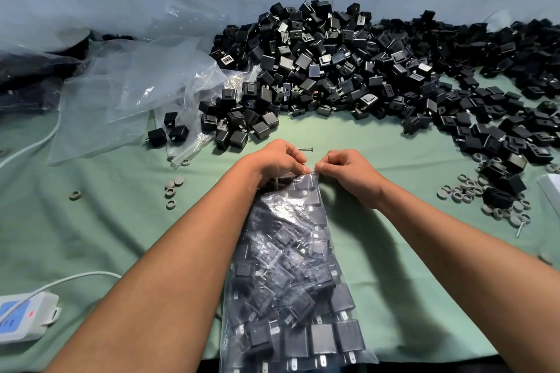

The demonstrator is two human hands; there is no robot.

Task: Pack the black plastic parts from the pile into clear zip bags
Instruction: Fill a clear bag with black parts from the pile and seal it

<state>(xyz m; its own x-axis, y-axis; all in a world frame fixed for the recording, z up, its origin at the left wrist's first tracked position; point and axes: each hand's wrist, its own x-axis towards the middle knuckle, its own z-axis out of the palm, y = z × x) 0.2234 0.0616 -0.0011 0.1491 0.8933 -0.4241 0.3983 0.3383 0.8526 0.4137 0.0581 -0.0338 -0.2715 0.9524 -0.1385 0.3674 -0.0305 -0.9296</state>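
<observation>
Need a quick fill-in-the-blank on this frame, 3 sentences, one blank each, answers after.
1. Both hands pinch the top edge of the filled ____, the left hand beside the right hand.
2. The pile of black parts lies on a ____ cloth.
3. A lone ____ lies on the cloth just beyond the hands.

Answers: zip bag; green; screw

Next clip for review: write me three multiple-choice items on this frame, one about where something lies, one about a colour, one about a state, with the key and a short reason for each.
1. Where is the pile of black parts?
A. beyond the hands
B. under the forearms
C. on the power strip

2. What colour is the table cloth?
A. red
B. green
C. yellow

3. What is the zip bag like?
A. empty
B. folded flat
C. filled with parts

Key: 1 A, it lies past both hands; 2 B, pale green throughout; 3 C, parts show through while left hand and right hand pinch its top.
</observation>
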